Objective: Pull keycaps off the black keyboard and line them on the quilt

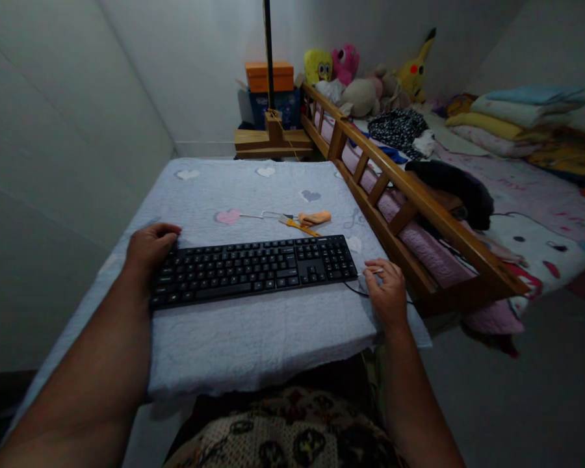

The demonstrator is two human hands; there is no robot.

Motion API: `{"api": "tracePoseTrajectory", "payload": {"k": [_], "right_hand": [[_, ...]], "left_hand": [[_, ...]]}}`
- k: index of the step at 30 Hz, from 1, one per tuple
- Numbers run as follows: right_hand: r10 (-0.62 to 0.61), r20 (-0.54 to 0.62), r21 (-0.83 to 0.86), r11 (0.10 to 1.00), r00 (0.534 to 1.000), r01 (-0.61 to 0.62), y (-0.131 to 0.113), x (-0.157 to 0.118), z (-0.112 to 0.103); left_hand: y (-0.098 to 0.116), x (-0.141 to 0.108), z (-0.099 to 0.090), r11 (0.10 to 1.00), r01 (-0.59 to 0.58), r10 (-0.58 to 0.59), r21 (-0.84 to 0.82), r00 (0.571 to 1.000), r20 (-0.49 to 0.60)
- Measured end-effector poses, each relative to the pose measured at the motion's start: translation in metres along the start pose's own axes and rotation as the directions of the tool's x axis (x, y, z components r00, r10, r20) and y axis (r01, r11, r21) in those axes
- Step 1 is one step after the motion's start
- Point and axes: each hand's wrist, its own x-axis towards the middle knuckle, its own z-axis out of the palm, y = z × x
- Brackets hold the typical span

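A black keyboard (253,270) lies slightly tilted across the cloth-covered table. My left hand (149,250) grips its left end near the far corner, with the fingers over the back edge. At the other end, my right hand (386,286) pinches a thin white stick (376,271) that looks like a cotton swab. Its tip points at the keyboard's right edge. A black cable (355,290) runs beneath that hand. Behind the keyboard lie a flat brush with a yellow handle (299,226), an orange cloth-like bundle (314,218) and a bent thin wire (253,216).
The table wears a pale cloth (273,331) with heart patterns. Along its right side runs a wooden bed rail (385,172). On the bed are plush toys (361,97) and folded bedding (521,120). A dark pole (269,58) and an orange box (285,77) stand beyond the table.
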Motion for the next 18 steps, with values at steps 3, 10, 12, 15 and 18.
{"api": "tracePoseTrajectory", "payload": {"k": [3,10,12,15,18], "right_hand": [[-0.005,-0.001,-0.009,1.0,1.0,0.005,-0.0002,-0.0009,-0.0001],[-0.018,0.008,-0.018,1.0,1.0,0.018,-0.0014,-0.0026,-0.0003],[-0.017,0.013,-0.015,1.0,1.0,0.018,-0.0026,-0.0031,0.0],[-0.014,0.024,-0.011,1.0,1.0,0.014,-0.005,-0.0036,0.001],[-0.006,0.029,-0.007,1.0,1.0,0.006,-0.0076,-0.0039,0.0025]], "left_hand": [[-0.0009,0.0007,0.0007,1.0,0.007,-0.007,0.006,1.0,-0.005],[-0.001,0.0015,0.0016,1.0,-0.01,0.01,-0.006,1.0,0.005],[-0.0001,0.0014,0.0017,1.0,-0.009,0.009,-0.017,1.0,0.008],[0.0016,0.0011,0.0012,1.0,-0.009,0.009,-0.016,1.0,0.02],[0.0032,0.0,0.0009,1.0,-0.008,0.008,-0.009,1.0,0.019]]}}
